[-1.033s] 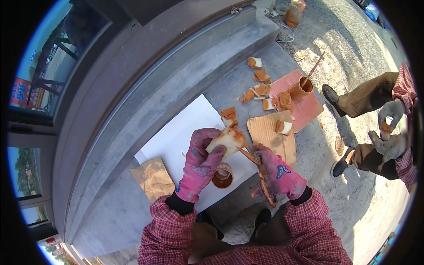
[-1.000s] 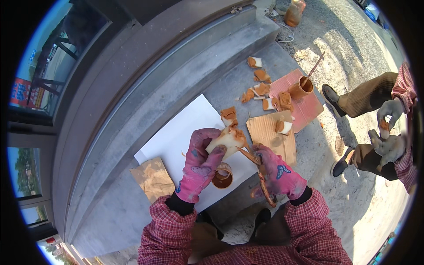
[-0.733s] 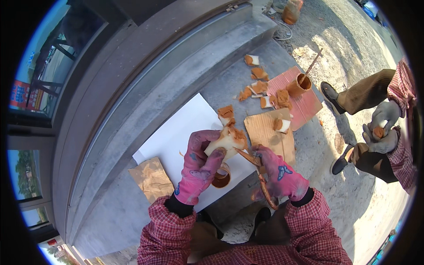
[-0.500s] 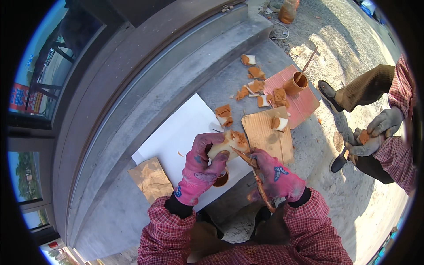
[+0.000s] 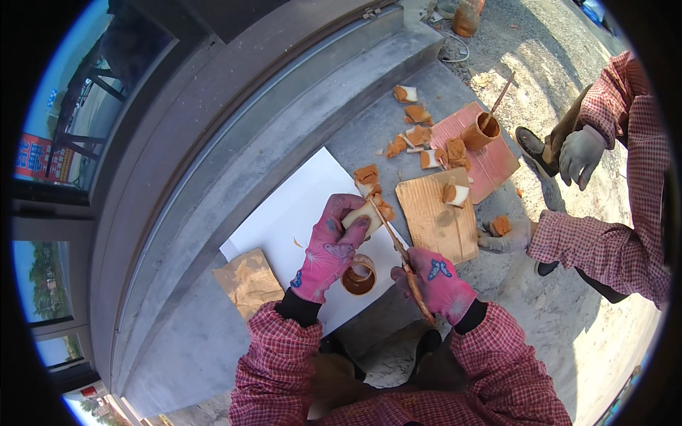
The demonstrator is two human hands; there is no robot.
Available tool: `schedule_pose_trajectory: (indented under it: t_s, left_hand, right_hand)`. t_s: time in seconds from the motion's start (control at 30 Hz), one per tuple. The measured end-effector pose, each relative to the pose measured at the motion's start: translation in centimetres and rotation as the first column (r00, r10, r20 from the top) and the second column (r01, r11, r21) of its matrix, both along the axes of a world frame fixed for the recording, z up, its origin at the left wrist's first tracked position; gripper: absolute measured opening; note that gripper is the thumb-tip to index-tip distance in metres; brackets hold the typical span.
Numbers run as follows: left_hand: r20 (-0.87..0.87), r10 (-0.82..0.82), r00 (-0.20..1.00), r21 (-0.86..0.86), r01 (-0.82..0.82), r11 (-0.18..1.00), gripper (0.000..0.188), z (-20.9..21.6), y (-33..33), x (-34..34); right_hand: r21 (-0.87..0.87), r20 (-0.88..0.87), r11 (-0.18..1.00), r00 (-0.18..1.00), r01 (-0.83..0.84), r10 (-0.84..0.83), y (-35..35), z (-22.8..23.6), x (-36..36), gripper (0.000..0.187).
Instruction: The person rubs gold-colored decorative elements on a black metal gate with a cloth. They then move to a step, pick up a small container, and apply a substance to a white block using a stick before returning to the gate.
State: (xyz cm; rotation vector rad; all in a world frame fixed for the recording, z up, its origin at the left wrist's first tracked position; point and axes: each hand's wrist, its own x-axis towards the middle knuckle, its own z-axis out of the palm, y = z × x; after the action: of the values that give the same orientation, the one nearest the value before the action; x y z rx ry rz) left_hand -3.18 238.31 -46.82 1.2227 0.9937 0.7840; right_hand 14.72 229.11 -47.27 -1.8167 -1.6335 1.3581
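In my pink-gloved left hand is a cream-white block, pinched between thumb and fingers, with orange-brown paste on its far side. My right hand, also in a pink glove, closes around a long, brown-stained stick-like tool. The tool's thin tip touches or lies just over the block's right edge. Below the block, a round container with brown paste inside stands on a white board. Just beyond my left hand lies another paste-topped piece.
Several paste-covered pieces lie on the grey step. Cardboard sheets sit right of the board, one under a brown cup holding a stick. Brown paper lies left. A co-worker's gloved hand holds a piece beside the cardboard.
My left hand has tilted the block, and the tool now lies along its edge. More of the container shows. The co-worker's hands have parted, one bringing a piece toward the cardboard.
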Motion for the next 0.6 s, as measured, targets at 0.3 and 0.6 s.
schedule_pose_trajectory:
  t_s: [0.3, 0.6]
  left_hand:
    - [0.062, 0.02, 0.998, -0.137, -0.011, 0.991, 0.021, -1.0, 0.6, -0.6]
    - [0.152, 0.034, 0.988, -0.228, 0.002, 0.974, 0.025, -1.0, 0.8, -1.3]
  right_hand:
    - [-0.236, -0.129, 0.971, 0.99, 0.025, -0.057, 1.1, 0.4, -0.5, 0.027]
    - [-0.246, -0.435, 0.962, 0.874, 0.117, -0.218, 1.1, 0.6, 1.5, 0.024]
